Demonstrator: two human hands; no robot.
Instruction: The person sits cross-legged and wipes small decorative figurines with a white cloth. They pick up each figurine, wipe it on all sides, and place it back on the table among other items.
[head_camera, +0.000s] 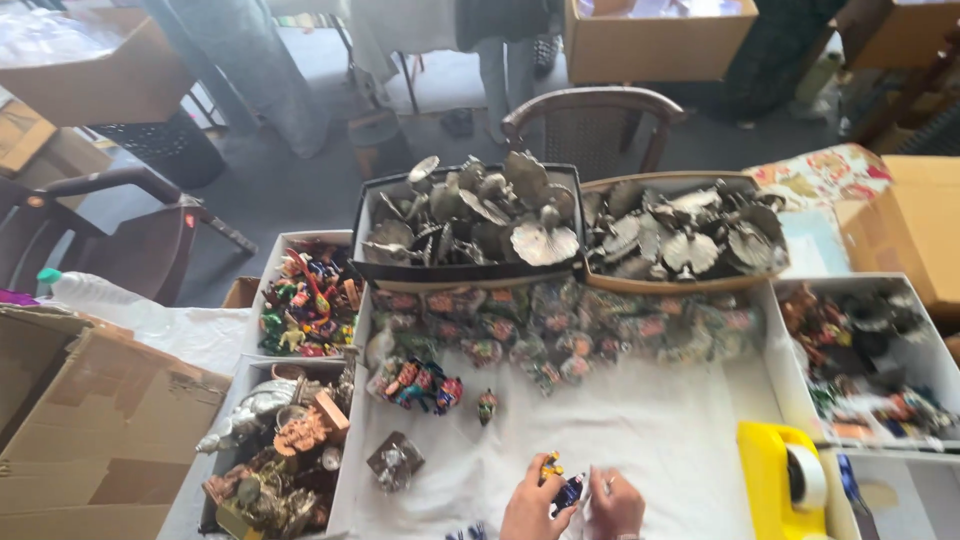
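far left: a brown cardboard box with open flaps, and beside it a white tray of bronze and silver figurines. behind that, a second white tray of brightly painted figurines. centre: a white cloth work surface carrying a small cluster of painted pieces, one wrapped metal piece and rows of bagged figurines along its rear edge. behind the rows, a black tray and a tan tray, both filled with silver fan-shaped castings. at the bottom edge, the person's left hand and right hand meet over the cloth. fingers of both hands are closed together on a small blue and yellow figurine, held between the hands just above the cloth. right: a yellow tape dispenser, then a white tray of dark figurines.
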